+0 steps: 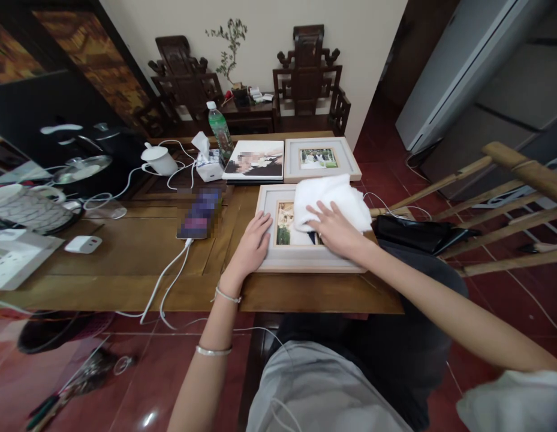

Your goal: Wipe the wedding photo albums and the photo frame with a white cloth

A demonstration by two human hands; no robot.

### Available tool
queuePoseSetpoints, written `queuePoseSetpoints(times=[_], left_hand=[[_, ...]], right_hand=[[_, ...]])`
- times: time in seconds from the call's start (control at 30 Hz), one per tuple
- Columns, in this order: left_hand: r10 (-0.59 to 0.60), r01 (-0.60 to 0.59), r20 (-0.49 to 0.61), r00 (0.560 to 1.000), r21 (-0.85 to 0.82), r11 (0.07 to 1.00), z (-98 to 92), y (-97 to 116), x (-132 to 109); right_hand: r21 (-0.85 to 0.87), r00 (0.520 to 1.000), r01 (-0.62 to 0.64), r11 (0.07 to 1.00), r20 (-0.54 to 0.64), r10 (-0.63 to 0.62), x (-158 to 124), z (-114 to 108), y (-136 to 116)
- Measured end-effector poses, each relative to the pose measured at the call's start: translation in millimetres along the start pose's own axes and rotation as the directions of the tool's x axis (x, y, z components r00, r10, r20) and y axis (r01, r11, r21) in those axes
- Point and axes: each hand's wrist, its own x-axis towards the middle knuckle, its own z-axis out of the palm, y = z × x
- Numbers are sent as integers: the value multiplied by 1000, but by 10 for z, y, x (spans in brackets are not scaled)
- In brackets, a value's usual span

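Observation:
A picture frame [305, 259] with a pale wooden edge and grey mat lies flat near the table's front edge. On its right half rests a folded white cloth [330, 198], which covers part of the photo inside. My right hand [334, 228] lies on the cloth with fingers spread, pressing it against the frame. At the frame's left edge, my left hand [255, 240] lies with fingers stretched over the border. Behind it, a second picture frame [345, 159] lies beside a photo album [255, 159] with a picture on its cover.
Left of the frame, a phone [199, 213] lies on the wooden table [138, 252] with a white cable plugged in. Farther back stand a tissue box [210, 165], a green-labelled bottle [220, 129] and a lidded white cup [159, 161]. A bamboo chair [507, 198] is at right.

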Motion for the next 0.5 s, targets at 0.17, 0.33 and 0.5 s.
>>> queuePoseSetpoints(times=[0.17,0.33,0.5], left_hand=[[1,-2,15,1000,47,999,-3,21,5],[0,-3,38,999,78,997,-11,19,8],[5,-9,51,999,75,997,-10,12,14]], right_hand=[[187,991,90,978,79,-106,-545,-308,-473],[311,970,151,939,137,-201,-702,-520,-711],[244,992,109,964,40,-122,-408,-237,-473]])
